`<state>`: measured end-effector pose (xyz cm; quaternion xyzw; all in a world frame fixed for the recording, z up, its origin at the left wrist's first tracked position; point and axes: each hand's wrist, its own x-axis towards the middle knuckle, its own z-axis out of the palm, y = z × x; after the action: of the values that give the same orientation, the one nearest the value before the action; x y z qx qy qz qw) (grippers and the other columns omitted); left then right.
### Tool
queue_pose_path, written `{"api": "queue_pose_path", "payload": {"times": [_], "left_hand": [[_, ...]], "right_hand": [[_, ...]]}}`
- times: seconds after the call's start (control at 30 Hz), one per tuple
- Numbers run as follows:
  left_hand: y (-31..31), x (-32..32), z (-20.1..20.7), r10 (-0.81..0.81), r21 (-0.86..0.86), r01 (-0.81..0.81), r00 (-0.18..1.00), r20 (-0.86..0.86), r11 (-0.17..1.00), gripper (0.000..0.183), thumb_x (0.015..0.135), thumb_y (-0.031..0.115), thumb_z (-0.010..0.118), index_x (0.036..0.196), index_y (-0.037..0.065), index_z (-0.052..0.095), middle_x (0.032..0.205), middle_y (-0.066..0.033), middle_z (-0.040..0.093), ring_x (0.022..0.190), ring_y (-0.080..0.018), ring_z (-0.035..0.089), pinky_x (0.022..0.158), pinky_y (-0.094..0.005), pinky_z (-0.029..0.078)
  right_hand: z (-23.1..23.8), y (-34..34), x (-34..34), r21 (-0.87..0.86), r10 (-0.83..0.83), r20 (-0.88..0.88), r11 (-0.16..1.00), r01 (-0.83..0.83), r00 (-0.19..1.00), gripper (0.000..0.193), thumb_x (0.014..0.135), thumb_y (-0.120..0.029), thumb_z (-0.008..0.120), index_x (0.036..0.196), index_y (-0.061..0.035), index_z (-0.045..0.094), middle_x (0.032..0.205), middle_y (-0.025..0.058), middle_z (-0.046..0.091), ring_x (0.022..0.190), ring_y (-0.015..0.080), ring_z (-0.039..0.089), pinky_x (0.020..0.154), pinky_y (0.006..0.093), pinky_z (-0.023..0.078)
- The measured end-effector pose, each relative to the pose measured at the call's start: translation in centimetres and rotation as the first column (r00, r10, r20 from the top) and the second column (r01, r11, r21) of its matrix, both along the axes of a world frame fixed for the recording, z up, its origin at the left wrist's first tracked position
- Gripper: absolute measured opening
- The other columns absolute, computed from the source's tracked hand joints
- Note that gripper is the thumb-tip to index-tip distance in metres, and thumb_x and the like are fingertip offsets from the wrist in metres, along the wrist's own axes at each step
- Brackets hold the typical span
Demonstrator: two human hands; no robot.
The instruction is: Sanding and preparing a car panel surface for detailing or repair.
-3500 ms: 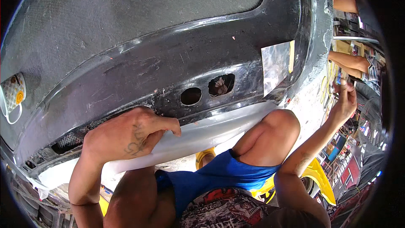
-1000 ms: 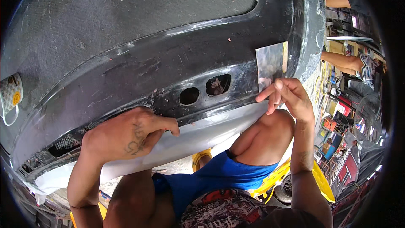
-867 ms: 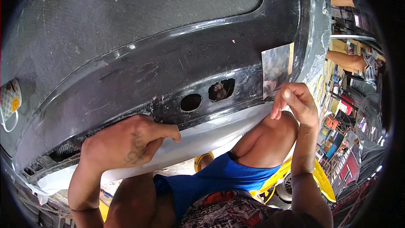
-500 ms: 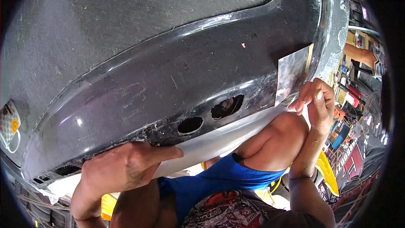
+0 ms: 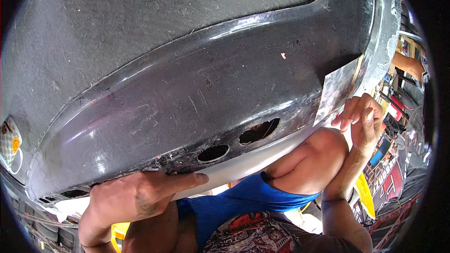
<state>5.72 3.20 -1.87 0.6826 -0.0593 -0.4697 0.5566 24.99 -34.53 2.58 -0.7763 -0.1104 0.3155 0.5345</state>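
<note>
A large dark panel (image 5: 187,93) with a glossy, scratched border fills most of the view. Two oval holes, the left hole (image 5: 213,153) and the right hole (image 5: 259,131), cut through it near its lower edge. Below runs a pale, smooth curved strip (image 5: 243,163). My left hand (image 5: 133,194) is closed at the lower edge, its thumb laid along the strip and its other fingers hidden. At the strip's right end my right hand (image 5: 361,122) has curled fingers; whatever they hold is hidden. Above it a shiny rectangular sheet (image 5: 340,86) stands against the panel.
My bent knee (image 5: 323,154) and blue shorts (image 5: 248,192) are close under the strip. A white patterned pouch with an orange circle (image 5: 10,143) lies far left. Another person's arm (image 5: 408,64) shows at the right, above cluttered shop goods. A yellow part (image 5: 363,197) is beside my right forearm.
The panel and sheet sit slightly lower and further right in the view. Both hands have shifted slightly with them and keep nearly the same pose.
</note>
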Motion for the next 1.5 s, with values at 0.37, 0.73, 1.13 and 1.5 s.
{"api": "queue_pose_path", "payload": {"times": [0.37,0.73,1.13,1.5], "left_hand": [[-0.6,-1.9,0.4,0.1,0.046,-0.1,0.995,0.005,0.994,0.039,0.09,0.008,0.054,0.127,0.016,0.067,0.114,-0.0082,0.07,0.1,-0.0245,0.069,0.089,-0.0318,0.053],[-0.4,1.0,1.5,0.077,0.11,-0.095,0.984,0.158,0.989,0.042,0.085,0.014,0.064,0.124,0.029,0.07,0.121,-0.012,0.068,0.11,-0.0283,0.066,0.095,-0.0375,0.051],[0.4,1.5,3.3,0.113,0.06,-0.123,0.983,0.146,0.991,0.061,0.067,-0.005,0.063,0.124,0.015,0.069,0.108,-0.0232,0.069,0.096,-0.0384,0.07,0.088,-0.0402,0.055],[0.3,-0.2,4.8,0.076,0.249,-0.133,0.971,0.228,0.959,0.055,0.072,-0.001,0.068,0.125,0.013,0.068,0.119,-0.021,0.064,0.101,-0.0373,0.068,0.083,-0.0432,0.056]], "right_hand": [[-0.4,-0.5,0.3,-0.008,0.002,0.022,1.0,-0.002,1.0,0.045,0.102,-0.043,0.051,0.079,-0.0049,0.05,0.064,0.0101,0.053,0.052,0.0159,0.053,0.058,0.0345,0.059],[-0.4,-0.9,0.8,0.038,0.005,0.0,0.999,-0.005,1.0,0.046,0.101,-0.043,0.053,0.078,-0.0032,0.05,0.066,0.013,0.057,0.053,0.016,0.055,0.061,0.036,0.06],[-0.4,-0.8,0.9,0.057,-0.017,0.019,0.998,0.016,1.0,0.046,0.101,-0.043,0.054,0.078,-0.0033,0.05,0.065,0.012,0.055,0.054,0.0161,0.055,0.06,0.0349,0.059],[-0.6,-0.4,0.1,0.019,-0.056,0.088,0.998,0.055,0.995,0.041,0.103,-0.039,0.052,0.085,-0.0019,0.049,0.065,0.0071,0.049,0.051,0.0144,0.051,0.058,0.0332,0.057]]}}
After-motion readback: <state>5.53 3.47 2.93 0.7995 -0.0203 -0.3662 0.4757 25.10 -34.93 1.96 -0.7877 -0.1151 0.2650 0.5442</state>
